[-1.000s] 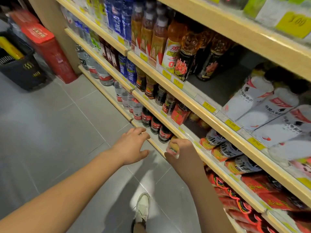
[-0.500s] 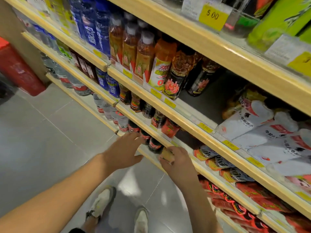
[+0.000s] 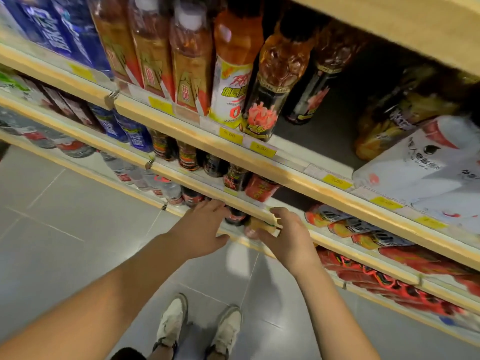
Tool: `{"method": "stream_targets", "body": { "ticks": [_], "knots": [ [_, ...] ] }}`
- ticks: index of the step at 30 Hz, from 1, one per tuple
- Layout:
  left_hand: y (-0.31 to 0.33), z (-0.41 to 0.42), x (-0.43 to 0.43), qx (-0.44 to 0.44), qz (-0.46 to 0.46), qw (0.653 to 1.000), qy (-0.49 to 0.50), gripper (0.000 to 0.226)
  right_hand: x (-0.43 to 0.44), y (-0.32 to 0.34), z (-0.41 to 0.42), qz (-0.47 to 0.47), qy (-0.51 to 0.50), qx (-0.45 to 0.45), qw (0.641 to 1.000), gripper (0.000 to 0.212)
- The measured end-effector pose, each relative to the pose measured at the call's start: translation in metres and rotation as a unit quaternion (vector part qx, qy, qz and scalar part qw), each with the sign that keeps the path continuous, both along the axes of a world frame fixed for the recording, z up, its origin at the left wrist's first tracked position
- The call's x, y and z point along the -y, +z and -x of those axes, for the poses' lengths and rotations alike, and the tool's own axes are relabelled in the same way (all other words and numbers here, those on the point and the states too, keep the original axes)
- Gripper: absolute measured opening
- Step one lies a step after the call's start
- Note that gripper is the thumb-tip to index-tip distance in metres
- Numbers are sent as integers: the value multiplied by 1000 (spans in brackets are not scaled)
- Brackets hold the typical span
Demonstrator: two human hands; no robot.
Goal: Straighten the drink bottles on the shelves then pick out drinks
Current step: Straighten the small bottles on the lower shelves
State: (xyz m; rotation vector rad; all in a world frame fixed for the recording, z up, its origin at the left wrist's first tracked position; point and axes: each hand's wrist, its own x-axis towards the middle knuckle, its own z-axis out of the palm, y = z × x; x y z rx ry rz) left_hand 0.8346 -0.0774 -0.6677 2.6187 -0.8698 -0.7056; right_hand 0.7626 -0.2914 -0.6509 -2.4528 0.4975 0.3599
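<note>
Wooden shelves (image 3: 285, 175) full of drink bottles fill the right side. My right hand (image 3: 288, 237) reaches under the third shelf's edge, thumb and fingers closed around a small yellow-labelled bottle (image 3: 258, 227) at the front of the lower shelf. Just left of it stands a dark bottle with a red label (image 3: 235, 216). My left hand (image 3: 202, 229) is beside that dark bottle with fingers spread, fingertips at the shelf edge, holding nothing. Tall tea bottles (image 3: 192, 63) stand upright on the upper shelf.
White bottles (image 3: 420, 167) and orange-labelled ones (image 3: 345, 222) lie on their sides at the right. Blue bottles (image 3: 65, 29) are at the upper left, water bottles (image 3: 145, 175) lower left. Grey tiled floor (image 3: 65, 229) and my shoes (image 3: 171, 326) are below.
I have stepped closer and the view has swung toward the shelves. Both hands have moved up against the lower shelf, the right still on the small yellow bottle.
</note>
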Motion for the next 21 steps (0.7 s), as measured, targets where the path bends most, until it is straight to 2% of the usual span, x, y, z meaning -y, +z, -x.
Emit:
{"method": "stream_targets", "body": {
  "ticks": [5,9,12,16,19,21],
  "knots": [
    [-51,-23,20,-23,-1,1000,1,65,15,-41,-22,11,-3,-21,1000,64],
    [-93,-38,28,-33,-18,999,5,67,28,-70,-33,6,-10,-4,1000,70],
    [-122,-49,32,-38,-20,999,0,69,39,-83,-49,-2,-55,13,998,75],
    [-146,-55,36,-35,-9,999,-24,76,52,-89,-73,-11,-122,26,992,46],
    [-155,-55,40,-46,-3,998,-31,77,56,-89,-93,17,-133,-15,991,57],
    [-158,-53,41,-50,0,998,-31,76,58,-90,-101,37,-95,-72,992,65]
  ]
}}
